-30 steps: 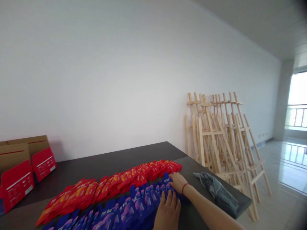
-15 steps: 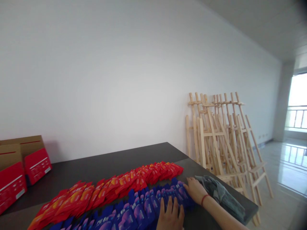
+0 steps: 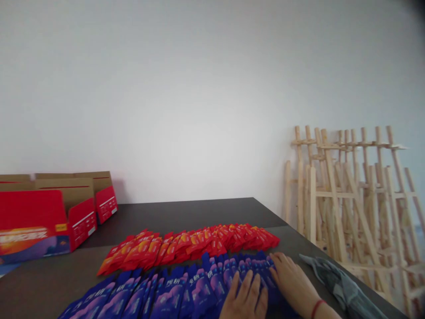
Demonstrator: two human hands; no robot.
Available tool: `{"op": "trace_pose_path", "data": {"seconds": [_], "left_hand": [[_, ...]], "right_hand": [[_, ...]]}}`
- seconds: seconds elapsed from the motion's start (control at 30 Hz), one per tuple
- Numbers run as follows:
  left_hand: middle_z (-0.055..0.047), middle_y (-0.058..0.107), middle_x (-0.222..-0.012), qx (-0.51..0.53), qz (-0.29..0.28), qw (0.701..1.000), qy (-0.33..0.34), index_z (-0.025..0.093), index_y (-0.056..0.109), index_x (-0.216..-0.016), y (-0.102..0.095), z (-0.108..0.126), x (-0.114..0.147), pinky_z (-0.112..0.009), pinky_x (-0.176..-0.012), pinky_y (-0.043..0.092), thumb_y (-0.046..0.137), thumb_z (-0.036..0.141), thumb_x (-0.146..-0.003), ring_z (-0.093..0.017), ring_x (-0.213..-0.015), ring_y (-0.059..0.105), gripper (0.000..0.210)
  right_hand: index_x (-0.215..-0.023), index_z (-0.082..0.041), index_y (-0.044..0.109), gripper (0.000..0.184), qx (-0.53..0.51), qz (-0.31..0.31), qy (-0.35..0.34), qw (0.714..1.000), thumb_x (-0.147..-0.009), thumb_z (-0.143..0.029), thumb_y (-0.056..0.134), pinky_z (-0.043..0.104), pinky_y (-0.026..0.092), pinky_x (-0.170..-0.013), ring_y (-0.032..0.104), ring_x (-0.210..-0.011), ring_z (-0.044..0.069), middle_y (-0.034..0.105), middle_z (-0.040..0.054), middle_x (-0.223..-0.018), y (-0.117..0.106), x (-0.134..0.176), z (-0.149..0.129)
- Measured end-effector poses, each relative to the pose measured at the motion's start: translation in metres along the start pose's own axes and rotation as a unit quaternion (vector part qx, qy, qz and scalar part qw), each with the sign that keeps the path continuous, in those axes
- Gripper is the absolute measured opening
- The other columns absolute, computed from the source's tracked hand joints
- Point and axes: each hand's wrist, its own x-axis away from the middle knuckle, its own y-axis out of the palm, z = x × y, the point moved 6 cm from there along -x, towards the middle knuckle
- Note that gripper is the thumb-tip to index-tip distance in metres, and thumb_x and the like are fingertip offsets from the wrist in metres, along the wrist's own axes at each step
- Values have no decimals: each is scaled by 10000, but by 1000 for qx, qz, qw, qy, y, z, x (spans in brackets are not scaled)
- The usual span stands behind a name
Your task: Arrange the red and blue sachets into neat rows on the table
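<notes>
While the left hand [image 3: 246, 296] lies unclenched on blue packets [image 3: 170, 293] at six o'clock | right hand [image 3: 292, 278] at their end, grip unclear | risk: uneven pushing could slide some toward twelve, onto red packets [image 3: 196, 243]

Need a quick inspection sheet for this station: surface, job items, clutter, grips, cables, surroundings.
Surface: dark table, a visible seam between two tones.
Job items: blue packets overlapping in a near row; red packets overlapping in a row behind.
Clutter: open boxes at the left; crumpled grey bundle by the right edge, material unclear.
Grips: left hand over the blue packets, fingers spread; right hand at their right end, grip unclear; red band on its wrist.
Cables: nothing seen.
Surroundings: pale wall behind; wooden easels standing on the right, beyond the table.
</notes>
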Motion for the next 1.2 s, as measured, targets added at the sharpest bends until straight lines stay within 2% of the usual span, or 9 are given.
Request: {"op": "trace_pose_path", "data": {"seconds": [0.13,0.27,0.43,0.57,0.67,0.77,0.9,1.03,1.2], "left_hand": [[-98,415,-1484,35,-145,980,-129,250,397,-1428,-37,-63,45,-525,-1088,317,554,499,-872,-340,-1348,378,629],[-125,515,-1402,41,-234,945,-225,275,451,-1399,-27,-75,79,-577,-975,435,623,442,-826,-392,-1265,476,621],[-67,610,-1308,-4,-206,956,-209,313,504,-1343,-14,-66,86,-494,-936,503,593,213,-850,-329,-1188,566,511],[-123,494,-1415,33,-228,952,-201,227,468,-1384,-38,-86,82,-497,-987,469,494,154,-867,-329,-1273,489,523],[-171,423,-1455,48,-257,943,-208,196,456,-1399,-60,-103,93,-600,-1014,398,506,252,-873,-391,-1334,383,531],[-219,408,-1452,49,-286,926,-240,173,455,-1403,-63,-113,117,-662,-1008,357,618,452,-792,-464,-1325,353,691],[-247,476,-1395,-11,-268,907,-325,127,506,-1364,-44,-108,133,-551,-972,451,645,411,-786,-434,-1250,476,659],[-223,570,-1314,-84,-235,872,-420,145,566,-1315,-36,-95,119,-477,-939,490,541,207,-879,-362,-1180,564,442],[-187,508,-1393,73,-275,876,-390,173,445,-1410,-65,-103,118,-476,-913,518,734,364,-707,-377,-1189,544,784]], "right_hand": [[-1366,-271,505,517,-95,0,-110,989,-875,-434,506,500,308,-1066,398,-1314,320,454,95,-1447,-5,5,-76],[-1373,-332,487,572,-122,-91,-140,979,-837,-528,531,618,230,-1068,335,-1351,361,377,75,-1502,10,11,-122],[-1343,-333,522,557,-112,-124,-137,976,-833,-557,523,647,208,-1058,358,-1336,366,404,84,-1485,15,10,-118],[-1249,-248,615,454,-84,-74,-145,983,-862,-459,511,580,208,-1080,433,-1277,346,547,126,-1357,-8,-10,-131],[-1251,-203,609,421,-87,-64,-165,980,-890,-361,462,527,270,-1053,460,-1248,324,567,144,-1325,-21,-28,-163],[-1337,-207,534,485,-125,-88,-194,969,-903,-400,436,516,283,-1046,422,-1285,314,481,135,-1420,-15,-29,-197],[-1375,-257,494,544,-155,-125,-214,956,-900,-510,415,562,219,-1077,365,-1333,321,451,101,-1452,8,-6,-218],[-1343,-221,533,520,-144,-116,-205,961,-916,-473,375,563,199,-1091,389,-1321,307,498,120,-1409,10,5,-215],[-1391,-175,476,528,-139,-97,-234,957,-895,-334,391,518,172,-1124,353,-1351,278,434,125,-1459,-21,11,-234]]}}
